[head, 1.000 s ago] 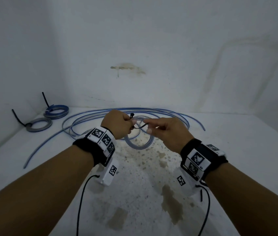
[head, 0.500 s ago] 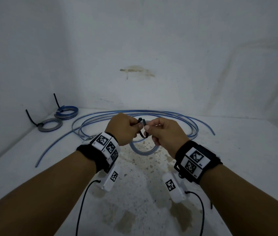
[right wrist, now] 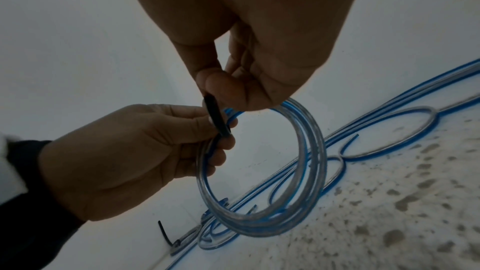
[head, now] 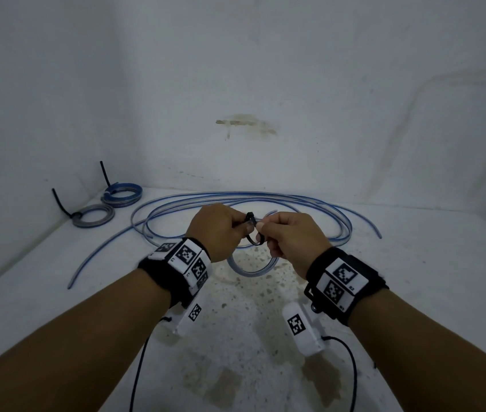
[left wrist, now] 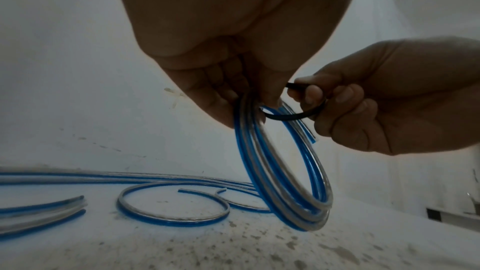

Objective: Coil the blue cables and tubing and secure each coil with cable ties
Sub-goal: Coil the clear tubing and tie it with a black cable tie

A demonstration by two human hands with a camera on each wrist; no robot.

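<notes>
A small coil of clear-and-blue tubing (head: 250, 270) hangs upright from my left hand (head: 237, 226), which pinches its top strands, above the stained middle of the table. A black cable tie (head: 252, 230) is bent in a loop round the top of the coil (left wrist: 285, 182). My right hand (head: 265, 230) pinches the tie (left wrist: 288, 117) between thumb and fingers, close beside the left hand. In the right wrist view the tie (right wrist: 215, 116) runs from my right fingertips down to the left hand's fingers on the coil (right wrist: 311, 161).
Long loose blue tubing (head: 235, 196) lies in wide loops behind my hands, with short curled pieces (left wrist: 171, 204) under the coil. Two tied coils, one blue (head: 122, 194) and one grey (head: 94, 215), lie at the back left by the wall, black tie tails sticking up.
My hands have drawn together. The tie, held out between them a second ago, is now bent into a loop round the top of the coil.
</notes>
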